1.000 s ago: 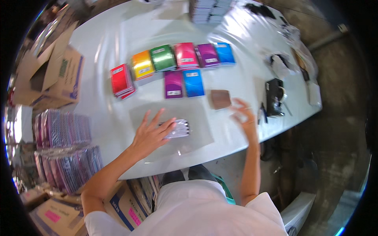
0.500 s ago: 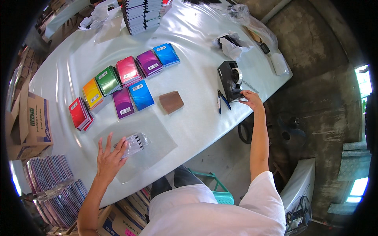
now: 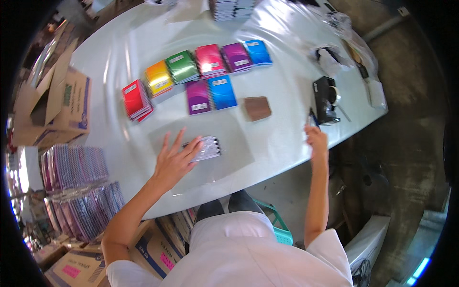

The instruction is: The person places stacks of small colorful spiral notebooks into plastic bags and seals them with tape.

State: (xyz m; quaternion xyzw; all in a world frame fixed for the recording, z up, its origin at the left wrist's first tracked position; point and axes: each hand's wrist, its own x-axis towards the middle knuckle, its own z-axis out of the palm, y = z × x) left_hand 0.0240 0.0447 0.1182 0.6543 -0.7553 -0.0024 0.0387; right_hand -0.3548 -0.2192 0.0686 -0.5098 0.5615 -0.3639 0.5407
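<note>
My left hand (image 3: 176, 159) lies with fingers stretched and spread at the left end of a small spiral notebook bundle (image 3: 208, 148) in clear plastic, on a clear sheet (image 3: 234, 160). Its fingertips touch the wrapping. Over by the right table edge, my right hand (image 3: 316, 139) is closed round the handle end of a pair of pliers (image 3: 313, 116) with dark blue handles; blur softens the fingers. Just beyond stands a black tape dispenser (image 3: 323, 98) with a roll of tape, apart from the hand.
Colourful spiral notebooks (image 3: 181, 67) lie in two rows beyond my left hand. A brown block (image 3: 257, 108) sits right of them. An open carton (image 3: 71, 103) and stacked notebooks (image 3: 76, 167) stand left; a taller stack (image 3: 233, 9) is at the back. A green stool (image 3: 282, 232) is below.
My right hand has left the tape dispenser and moved to the pliers, closing on them. My left hand stays at the wrapped bundle. The whole view has shifted and turned.
</note>
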